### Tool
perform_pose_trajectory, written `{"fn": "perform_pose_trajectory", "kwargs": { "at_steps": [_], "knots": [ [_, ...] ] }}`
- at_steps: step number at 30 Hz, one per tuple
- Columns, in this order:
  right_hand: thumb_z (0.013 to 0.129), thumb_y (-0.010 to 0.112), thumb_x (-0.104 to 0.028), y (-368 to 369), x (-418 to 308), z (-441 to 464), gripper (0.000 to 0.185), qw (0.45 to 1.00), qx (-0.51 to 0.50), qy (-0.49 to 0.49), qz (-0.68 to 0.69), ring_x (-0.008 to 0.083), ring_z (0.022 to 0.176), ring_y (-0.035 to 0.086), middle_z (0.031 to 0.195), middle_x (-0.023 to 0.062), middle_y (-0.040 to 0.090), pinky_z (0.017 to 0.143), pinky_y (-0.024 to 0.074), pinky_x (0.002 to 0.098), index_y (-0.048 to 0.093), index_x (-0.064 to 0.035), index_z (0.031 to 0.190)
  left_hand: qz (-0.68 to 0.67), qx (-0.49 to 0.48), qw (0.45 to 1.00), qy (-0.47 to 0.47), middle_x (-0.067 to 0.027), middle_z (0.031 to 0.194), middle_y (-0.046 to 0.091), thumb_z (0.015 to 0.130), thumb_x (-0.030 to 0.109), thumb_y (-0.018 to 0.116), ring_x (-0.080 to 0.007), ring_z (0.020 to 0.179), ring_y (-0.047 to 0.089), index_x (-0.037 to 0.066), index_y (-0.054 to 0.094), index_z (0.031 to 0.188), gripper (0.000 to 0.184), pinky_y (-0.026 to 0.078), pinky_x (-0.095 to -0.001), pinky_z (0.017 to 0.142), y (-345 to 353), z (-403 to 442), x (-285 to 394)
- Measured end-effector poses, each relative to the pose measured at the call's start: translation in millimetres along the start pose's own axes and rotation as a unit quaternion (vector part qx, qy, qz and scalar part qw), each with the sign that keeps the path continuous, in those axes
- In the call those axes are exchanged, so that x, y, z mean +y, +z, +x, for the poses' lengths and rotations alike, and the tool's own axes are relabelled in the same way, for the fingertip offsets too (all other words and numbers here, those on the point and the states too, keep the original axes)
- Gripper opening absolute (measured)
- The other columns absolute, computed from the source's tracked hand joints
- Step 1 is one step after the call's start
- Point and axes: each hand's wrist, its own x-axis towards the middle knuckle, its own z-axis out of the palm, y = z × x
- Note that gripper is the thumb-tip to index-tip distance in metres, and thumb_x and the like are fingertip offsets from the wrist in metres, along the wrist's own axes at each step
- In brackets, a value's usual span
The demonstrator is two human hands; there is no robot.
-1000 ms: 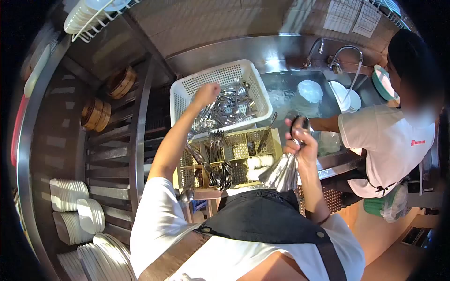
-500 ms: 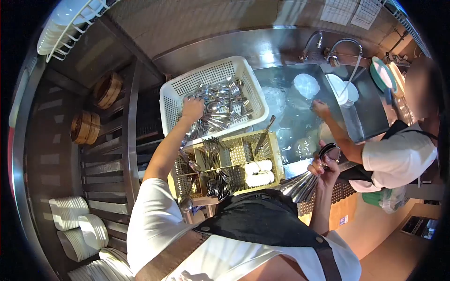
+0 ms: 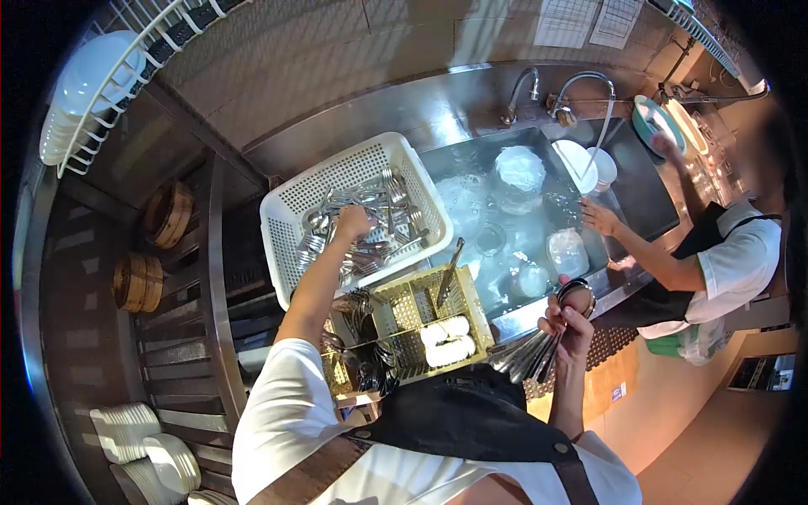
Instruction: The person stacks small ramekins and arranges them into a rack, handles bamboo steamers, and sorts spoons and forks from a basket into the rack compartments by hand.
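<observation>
My left hand reaches into a white perforated basket, its fingers closed down among loose forks and spoons; what they grip is hidden. In front of my apron, my right hand is closed around a bundle of spoons, with the bowls at the top and the handles fanning toward the lower left. Between my arms stands a yellow divided cutlery holder. Dark-looking cutlery fills its left compartments, white rolled items lie at the right, and one long utensil leans in the back.
A water-filled sink with submerged dishes lies beyond the holder. At the right, a co-worker's hand is over the sink's edge; their other hand is near a green-rimmed basin. Shelves with stacked white plates and wooden steamers are at left.
My left hand has shifted across the cutlery within the basket. My right hand still holds the spoons. The co-worker's hand has come out of the water, and the view has tilted.
</observation>
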Motion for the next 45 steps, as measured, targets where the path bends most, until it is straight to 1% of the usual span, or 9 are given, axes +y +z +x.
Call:
{"fn": "perform_pose_trajectory", "kwargs": {
  "at_steps": [4,11,17,23,26,32,37,38,45],
  "knots": [
    [0.076,0.066,-0.004,2.7,1.2,-1.4,0.068,1.000,-0.005,-0.009,-0.019,0.0096,0.067,0.045,0.087,0.0053,0.050,0.059,0.0360,0.0264,0.036,-0.0090,0.137,-0.080,0.059,0.993,0.070,-0.0197,0.085,0.067,0.068,0.036,0.073,-0.0325,0.078,0.066,0.001,0.069,0.089,0.041,0.052,-0.0388,0.074,-12.7,-3.3,-17.0],
    [0.068,0.069,0.002,20.4,7.7,6.6,0.076,0.998,-0.020,0.014,-0.060,0.0136,0.078,0.049,0.093,0.0043,0.048,0.072,0.0427,0.0322,0.038,-0.0093,0.137,-0.381,0.136,0.914,0.032,-0.0093,0.073,0.066,0.072,0.022,0.073,-0.0153,0.061,0.061,0.001,0.066,0.076,0.022,0.050,-0.0286,0.056,-113.3,-93.0,-30.1],
    [0.058,0.073,0.014,78.9,23.2,23.6,0.075,0.966,-0.119,-0.040,-0.226,0.0268,0.089,0.065,0.105,0.0097,0.059,0.081,0.0556,0.0404,0.047,-0.0024,0.126,-0.482,0.080,0.871,0.050,-0.0018,0.073,0.061,0.089,0.024,0.063,-0.0090,0.062,0.058,0.005,0.062,0.076,0.023,0.050,-0.0251,0.056,-214.8,-220.6,-2.5],
    [0.061,0.081,0.007,153.6,55.2,31.7,0.070,0.865,-0.274,-0.170,-0.384,0.0136,0.107,0.053,0.112,0.0049,0.054,0.094,0.0436,0.0258,0.049,-0.0020,0.123,-0.569,-0.124,0.781,0.226,-0.0046,0.074,0.063,0.093,0.043,0.054,-0.0157,0.064,0.062,0.003,0.064,0.079,0.043,0.052,-0.0292,0.057,-222.3,-297.5,76.9],
    [0.063,0.081,0.006,167.2,74.4,27.0,0.068,0.854,-0.312,-0.174,-0.379,0.0130,0.106,0.053,0.111,0.0040,0.053,0.093,0.0430,0.0254,0.048,-0.0024,0.122,-0.669,-0.132,0.704,0.199,-0.0058,0.089,0.062,0.093,0.047,0.051,-0.0144,0.077,0.062,0.004,0.061,0.095,0.045,0.051,-0.0283,0.065,-198.5,-323.1,125.5],
    [0.070,0.072,0.010,134.9,86.6,30.7,0.060,0.909,-0.191,-0.115,-0.351,0.0132,0.089,0.059,0.104,0.0065,0.057,0.077,0.0505,0.0270,0.046,-0.0026,0.122,-0.693,-0.233,0.623,0.279,-0.0058,0.095,0.062,0.095,0.051,0.044,-0.0143,0.089,0.060,0.006,0.050,0.116,0.050,0.049,-0.0321,0.075,-172.9,-298.7,119.3],
    [0.070,0.064,0.012,95.2,76.6,38.4,0.057,0.991,-0.071,0.040,-0.103,0.0171,0.068,0.060,0.093,0.0104,0.063,0.060,0.0486,0.0310,0.048,-0.0009,0.123,-0.424,0.105,0.870,0.231,-0.0046,0.081,0.068,0.093,0.020,0.055,-0.0103,0.073,0.062,0.003,0.064,0.093,0.019,0.048,-0.0266,0.063,-128.5,-164.8,77.2],
    [0.072,0.061,0.009,82.3,71.8,40.0,0.054,0.995,-0.048,0.054,-0.071,0.0169,0.068,0.058,0.096,0.0119,0.062,0.061,0.0465,0.0312,0.049,0.0000,0.124,-0.313,0.137,0.926,0.163,-0.0096,0.083,0.068,0.085,0.019,0.056,-0.0221,0.075,0.066,0.004,0.065,0.086,0.017,0.051,-0.0353,0.066,-115.9,-134.5,60.7],
    [0.075,0.060,-0.013,11.8,26.4,23.0,0.066,0.985,-0.111,0.073,0.106,0.0139,0.054,0.048,0.103,0.0215,0.057,0.054,0.0391,0.0292,0.039,-0.0003,0.136,0.097,0.216,0.955,0.181,-0.0128,0.096,0.064,0.079,0.013,0.057,-0.0307,0.086,0.065,0.007,0.067,0.089,0.016,0.052,-0.0433,0.070,-17.1,-31.8,16.6]
  ]
}}
